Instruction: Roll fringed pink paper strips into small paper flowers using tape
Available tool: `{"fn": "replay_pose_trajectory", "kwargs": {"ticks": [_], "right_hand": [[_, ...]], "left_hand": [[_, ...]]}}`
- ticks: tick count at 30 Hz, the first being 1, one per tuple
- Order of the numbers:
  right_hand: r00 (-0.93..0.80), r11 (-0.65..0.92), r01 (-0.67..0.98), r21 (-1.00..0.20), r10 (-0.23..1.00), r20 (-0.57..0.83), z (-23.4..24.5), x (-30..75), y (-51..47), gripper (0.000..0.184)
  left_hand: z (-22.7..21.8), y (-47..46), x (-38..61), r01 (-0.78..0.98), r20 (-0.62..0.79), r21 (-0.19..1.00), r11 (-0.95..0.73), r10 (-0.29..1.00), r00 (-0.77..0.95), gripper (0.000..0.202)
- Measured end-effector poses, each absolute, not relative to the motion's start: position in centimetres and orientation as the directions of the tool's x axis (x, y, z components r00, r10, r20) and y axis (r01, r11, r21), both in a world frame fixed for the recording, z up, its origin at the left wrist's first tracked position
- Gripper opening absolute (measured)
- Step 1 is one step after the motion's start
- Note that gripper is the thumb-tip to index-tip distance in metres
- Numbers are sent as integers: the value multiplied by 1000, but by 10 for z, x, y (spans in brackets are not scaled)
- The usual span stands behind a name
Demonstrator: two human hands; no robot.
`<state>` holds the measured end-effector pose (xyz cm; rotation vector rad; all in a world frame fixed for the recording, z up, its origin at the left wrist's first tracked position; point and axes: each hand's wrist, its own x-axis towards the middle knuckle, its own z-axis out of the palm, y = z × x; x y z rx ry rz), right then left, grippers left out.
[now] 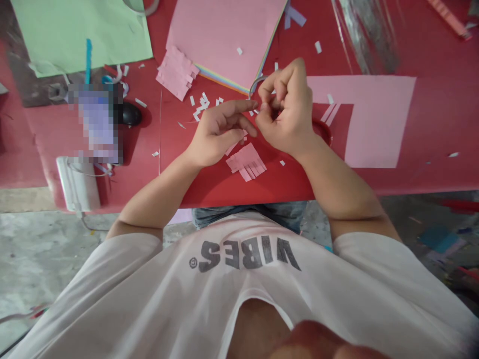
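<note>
My left hand is over the red table, its fingers stretched out and apart. Its index fingertip comes close to the thumb of my right hand. That right hand is closed in a pinch; anything between its fingertips is too small to make out. Just below my left fingers lies a small pink paper piece with slit strips. Behind the right hand shows a thin curved grey edge, partly hidden. A red rounded rim peeks out beside my right wrist. Small white scraps lie left of my hands.
A pink paper stack and a notched pink piece lie further back. Cut pink paper is on the right, green paper at far left. A black mouse-like object and white power bank sit left.
</note>
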<state>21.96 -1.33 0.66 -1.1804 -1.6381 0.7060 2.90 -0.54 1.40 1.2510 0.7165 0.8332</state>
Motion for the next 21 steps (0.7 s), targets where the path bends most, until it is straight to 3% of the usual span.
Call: {"fn": "replay_pose_trajectory", "kwargs": {"ticks": [12,21], "right_hand": [[-140,428,506,-749,897,418,9,225,-9,31],[-146,349,486,-801,936,319,5,225,-12,17]], "left_hand": [[13,-2,23,-163,-16,980,114,862,507,50],[11,-1,21,-181,-4,978,104,877,481,44]]}}
